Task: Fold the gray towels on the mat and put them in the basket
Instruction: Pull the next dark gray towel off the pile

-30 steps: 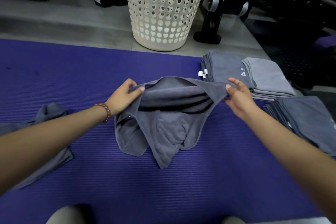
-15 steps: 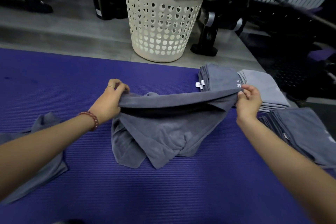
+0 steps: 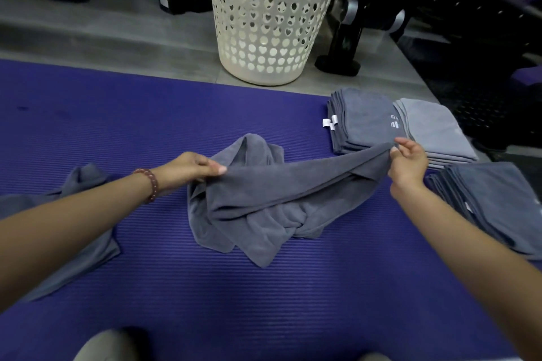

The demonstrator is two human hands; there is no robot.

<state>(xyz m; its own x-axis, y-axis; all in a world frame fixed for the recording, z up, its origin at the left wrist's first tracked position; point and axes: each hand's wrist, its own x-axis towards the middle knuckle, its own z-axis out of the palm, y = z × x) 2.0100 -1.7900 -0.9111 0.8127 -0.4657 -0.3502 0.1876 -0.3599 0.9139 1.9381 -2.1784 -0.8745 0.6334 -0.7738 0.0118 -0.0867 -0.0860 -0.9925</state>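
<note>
On the purple ribbed foam mat [image 3: 264,308], near its middle, lies a crumpled dark gray terry towel [image 3: 278,196], its upper edge lifted and pulled taut between two hands. The left hand [image 3: 190,168] pinches one end (a reddish bead bracelet [image 3: 150,184] circles that wrist). The right hand [image 3: 409,163] pinches the other end, held higher, just in front of a stack of folded dark gray towels [image 3: 363,117]. A paler gray folded stack [image 3: 434,129] touches its right side, and a third folded pile [image 3: 495,202] lies nearer. Another loose gray towel [image 3: 85,184] lies left, partly behind the forearm. Beyond the mat, a cream plastic basket with heart-shaped holes [image 3: 269,23] stands upright on the gray floor [image 3: 117,38].
</note>
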